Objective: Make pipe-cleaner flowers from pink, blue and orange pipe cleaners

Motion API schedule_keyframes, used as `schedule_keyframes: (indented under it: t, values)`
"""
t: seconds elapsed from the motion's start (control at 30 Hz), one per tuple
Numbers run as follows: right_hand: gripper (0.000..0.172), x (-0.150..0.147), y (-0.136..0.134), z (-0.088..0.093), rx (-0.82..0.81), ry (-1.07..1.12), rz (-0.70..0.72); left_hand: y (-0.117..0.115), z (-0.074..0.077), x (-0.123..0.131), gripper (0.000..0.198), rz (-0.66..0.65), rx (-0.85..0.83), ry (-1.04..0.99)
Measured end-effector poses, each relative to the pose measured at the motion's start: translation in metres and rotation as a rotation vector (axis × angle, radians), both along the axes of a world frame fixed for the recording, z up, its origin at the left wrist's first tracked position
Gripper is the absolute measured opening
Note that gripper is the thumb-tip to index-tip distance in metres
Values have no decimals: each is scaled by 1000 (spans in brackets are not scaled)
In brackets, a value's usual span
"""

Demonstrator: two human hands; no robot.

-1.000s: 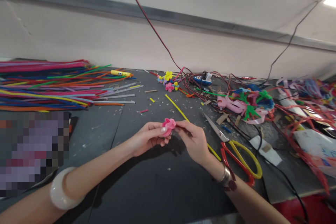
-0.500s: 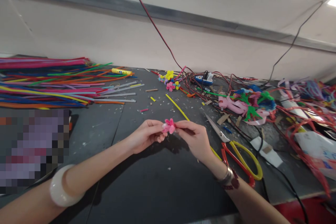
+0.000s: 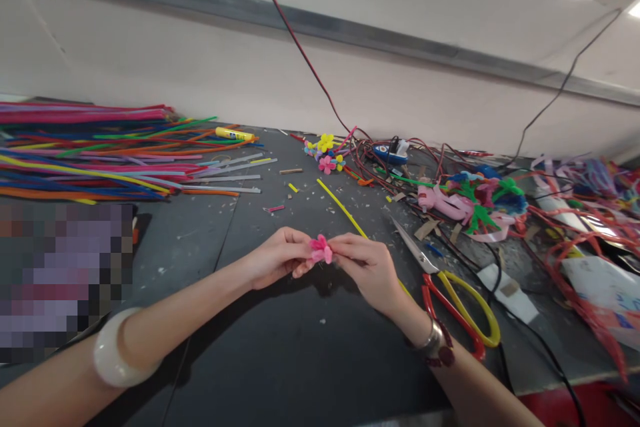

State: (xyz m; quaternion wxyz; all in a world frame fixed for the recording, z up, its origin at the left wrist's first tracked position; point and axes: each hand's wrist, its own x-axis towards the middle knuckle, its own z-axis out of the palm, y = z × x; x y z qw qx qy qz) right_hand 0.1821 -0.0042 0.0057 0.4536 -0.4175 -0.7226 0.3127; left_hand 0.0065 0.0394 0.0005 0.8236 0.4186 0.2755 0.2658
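Note:
Both hands meet over the dark workbench (image 3: 210, 320), pinching a small pink pipe-cleaner flower (image 3: 321, 249) between their fingertips. My left hand (image 3: 277, 259) grips it from the left, and my right hand (image 3: 363, 270) holds it from the right. A yellow pipe cleaner (image 3: 340, 207) runs up and away from my right hand, and its lower end passes beneath that hand. Whether it joins the flower is hidden. Red-and-yellow-handled scissors (image 3: 445, 293) lie to the right of my right hand, apart from it.
A large heap of multicoloured pipe cleaners (image 3: 90, 160) lies at the back left. Tangled red wires (image 3: 385, 163), finished flowers (image 3: 325, 153) and pink and green craft pieces (image 3: 475, 203) crowd the back right. A pixelated patch (image 3: 60, 280) covers the near left.
The pink flower's petals now spread more clearly between my fingertips, instead of being bunched under my left thumb. Both hands have shifted slightly, and the view has tilted a little.

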Motion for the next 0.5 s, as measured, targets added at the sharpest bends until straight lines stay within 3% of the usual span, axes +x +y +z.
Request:
schedule_keyframes:
  t: [0.5]
  values:
    - [16, -3, 0, 0, -167, 166, -82, 1, 0, 0, 18, 19, -27, -67]
